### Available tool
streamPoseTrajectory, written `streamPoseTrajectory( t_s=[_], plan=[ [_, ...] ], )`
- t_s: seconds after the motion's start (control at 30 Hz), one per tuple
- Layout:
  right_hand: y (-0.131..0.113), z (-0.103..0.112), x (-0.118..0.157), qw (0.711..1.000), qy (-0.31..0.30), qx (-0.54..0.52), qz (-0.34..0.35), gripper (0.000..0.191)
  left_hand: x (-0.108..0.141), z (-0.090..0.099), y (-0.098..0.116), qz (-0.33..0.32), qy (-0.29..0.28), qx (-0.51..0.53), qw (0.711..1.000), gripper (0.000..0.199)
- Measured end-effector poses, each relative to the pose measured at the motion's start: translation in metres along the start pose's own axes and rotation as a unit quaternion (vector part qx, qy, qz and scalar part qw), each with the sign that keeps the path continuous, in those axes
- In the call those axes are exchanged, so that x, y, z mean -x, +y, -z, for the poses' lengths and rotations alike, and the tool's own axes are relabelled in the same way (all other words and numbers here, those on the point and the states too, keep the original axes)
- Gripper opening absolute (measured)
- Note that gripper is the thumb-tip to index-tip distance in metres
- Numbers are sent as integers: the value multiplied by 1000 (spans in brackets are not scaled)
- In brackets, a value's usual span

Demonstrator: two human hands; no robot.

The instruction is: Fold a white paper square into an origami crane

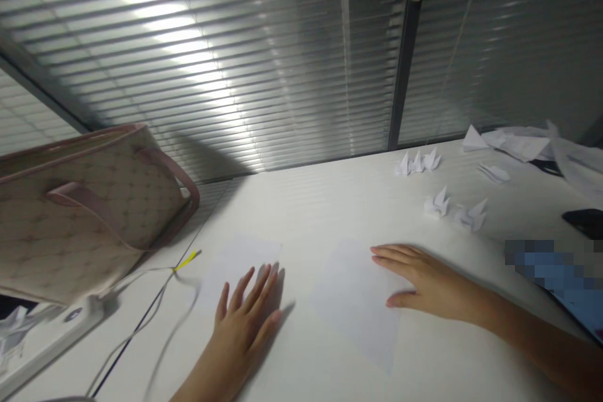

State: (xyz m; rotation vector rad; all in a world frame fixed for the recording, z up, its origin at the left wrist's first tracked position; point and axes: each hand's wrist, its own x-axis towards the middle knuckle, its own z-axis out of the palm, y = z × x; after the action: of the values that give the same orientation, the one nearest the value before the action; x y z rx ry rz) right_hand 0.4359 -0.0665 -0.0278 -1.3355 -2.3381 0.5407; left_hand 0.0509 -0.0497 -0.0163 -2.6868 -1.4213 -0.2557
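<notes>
Two thin white paper sheets lie on the white table. My left hand (247,323) is spread palm down with its fingertips over the near edge of the left sheet (235,254). My right hand (417,279) has straight fingers and the thumb held apart, over the right edge of the right sheet (353,301). Neither hand grips anything; whether the fingers press on the paper I cannot tell. Beyond my right hand, small folded paper cranes stand in a row (417,163), with another paper crane (438,202) and a further paper crane (471,216) closer by.
At the left stands a quilted bag (94,220) with pink handles. Before it lie a white power strip (56,339) and a grey cable with a yellow tie (187,260). Loose papers (518,143) and a blurred-out screen (565,289) are on the right. Blinds (282,63) rise behind.
</notes>
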Motion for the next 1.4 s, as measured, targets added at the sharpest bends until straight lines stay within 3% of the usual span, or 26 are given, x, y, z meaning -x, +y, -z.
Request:
streamPoseTrajectory(
  t_s=[0.1, 0.23, 0.37, 0.73, 1.03, 1.23, 1.4],
  plan=[
    [-5, 1, -7, 1000, -11, -21, -13, 74, -20, 8, 21, -47, 18, 60, 997, 61],
    [-8, 2, -12, 997, -53, -52, 11, 93, -54, 10, 55, -118, -48, 156, 980, 74],
    [-7, 0, -7, 997, -67, -33, 14, 94, -67, 1, 71, -141, -96, 179, 969, 85],
    [-14, 2, -5, 999, -54, 3, -6, 81, -65, -6, 70, -117, -58, 215, 968, 83],
    [-7, 9, 3, 995, -95, 43, -1, 77, -66, 2, 68, -131, -110, 143, 975, 75],
    [-19, 5, -5, 994, -102, 35, 19, 89, -66, -1, 74, -152, -72, 151, 974, 78],
    [-18, 4, -7, 994, -97, 29, 37, 84, -67, 1, 76, -152, -60, 167, 972, 75]
  ],
)
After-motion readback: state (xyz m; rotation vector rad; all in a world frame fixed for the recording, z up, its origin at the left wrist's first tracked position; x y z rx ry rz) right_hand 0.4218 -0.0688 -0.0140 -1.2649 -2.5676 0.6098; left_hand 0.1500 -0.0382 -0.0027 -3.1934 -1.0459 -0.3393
